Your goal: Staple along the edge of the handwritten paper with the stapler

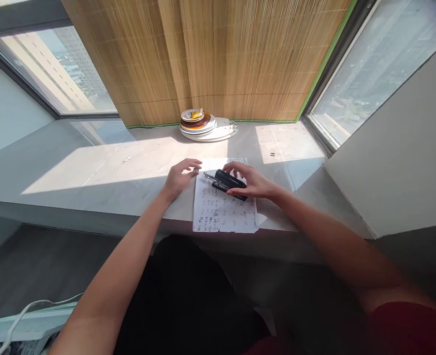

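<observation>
Window ledge (140, 197), pale and partly sunlit, carries everything in play; bamboo blind (210, 54) hangs behind it. Handwritten paper (242, 217) next in size, lying flat near the ledge's front edge, rows of dark marks over much of it. Can't tell if it's one sheet or several. Stack of plates (225, 129) well behind the paper, against the blind, not touched by either hand.

Right hand (254, 183) over the paper's upper right part: fingers curved and clamped on the stapler, thumb on the near side, the rest on the far side. Left hand (178, 181) just beside the paper's left edge, fingers loosely bent, thumb close to the index; too small to tell whether a tiny bit is pinched between them.

Stapler (231, 178), judging by shape, sits above the paper in the right hand's grip, black upper part swung apart from the lower, silvery rail sticking out toward the left hand.

Progress: opening looks done; closing not yet done. Can't see whether the rail is loaded. No fastened corner visible on the paper. Small yellow packet (196, 115) tops the plates. Smallest: metallic strip (273, 154), possibly staples, on the ledge right of the paper, apart from both hands.
</observation>
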{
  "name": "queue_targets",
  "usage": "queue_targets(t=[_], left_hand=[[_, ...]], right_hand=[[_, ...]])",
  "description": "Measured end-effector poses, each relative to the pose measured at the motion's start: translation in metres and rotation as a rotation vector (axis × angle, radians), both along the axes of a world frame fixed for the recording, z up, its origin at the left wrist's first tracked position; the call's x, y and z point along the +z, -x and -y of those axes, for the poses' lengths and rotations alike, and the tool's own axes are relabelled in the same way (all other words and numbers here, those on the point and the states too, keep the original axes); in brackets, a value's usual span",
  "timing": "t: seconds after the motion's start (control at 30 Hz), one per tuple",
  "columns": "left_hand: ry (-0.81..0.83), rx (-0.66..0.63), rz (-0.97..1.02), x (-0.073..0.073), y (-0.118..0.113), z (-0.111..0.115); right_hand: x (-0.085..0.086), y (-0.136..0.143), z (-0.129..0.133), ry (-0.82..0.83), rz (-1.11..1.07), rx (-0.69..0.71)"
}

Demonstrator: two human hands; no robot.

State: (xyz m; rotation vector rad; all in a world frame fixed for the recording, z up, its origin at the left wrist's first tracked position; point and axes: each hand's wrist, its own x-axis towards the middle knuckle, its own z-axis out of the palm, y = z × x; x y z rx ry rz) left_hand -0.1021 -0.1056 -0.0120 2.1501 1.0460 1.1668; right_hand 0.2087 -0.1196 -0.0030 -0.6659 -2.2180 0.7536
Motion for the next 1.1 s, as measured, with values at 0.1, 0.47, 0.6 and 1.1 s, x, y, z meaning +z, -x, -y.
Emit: queue_targets(t=[0.1,0.47,0.6,1.1], left_hand=[[0.141,-0.173,0.040,0.007,-0.011,-0.011],[0.257,-0.412,-0.013,0.009,-0.031,-0.054],[0.167,-0.365,-0.009,0.002,-0.031,-0.052],[0.311,-0.299,-0.016,0.003,-0.034,-0.058]], right_hand=[[-0.006,0.003,0.001,0.002,0.058,-0.011],[-0.010,-0.010,-0.016,-0.114,0.012,-0.198],[-0.010,-0.011,-0.020,-0.072,0.010,-0.224],[-0.012,-0.016,-0.026,0.002,0.035,-0.190]])
